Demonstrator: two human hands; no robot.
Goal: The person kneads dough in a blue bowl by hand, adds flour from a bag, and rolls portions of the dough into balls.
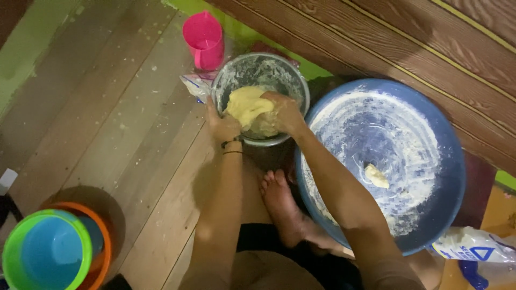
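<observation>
The right hand [284, 111] presses down into a lump of pale yellow dough [248, 109], fingers curled closed over its right side, dusted with flour. The left hand [222, 126] grips the near left rim of the metal bowl [262, 72] that holds the dough, thumb and fingers wrapped about the edge; a dark band [232, 144] sits at that wrist. The bowl lies just above the centre of the frame, its inner wall smeared white with flour.

Below the bowl, between the two forearms, a bare foot [279, 201] rests on the wooden plank floor [107, 123] (the planks are speckled with pale crumbs). To the right of the bowl and touching the right forearm stands a large blue basin [446, 161], tilted toward the camera, its inside streaked with flour and bearing a small scrap of dough [376, 176] near its middle.

Just above the bowl, at the top centre, stands a pink plastic jug [204, 40], and a clear plastic bag [194, 86] lies beside the bowl's left rim. At the lower left sits a stack of tubs: a green tub [11, 252] with a blue inside nested in an orange tub [102, 236]. At the lower right corner lies a white and blue packet [473, 247].
</observation>
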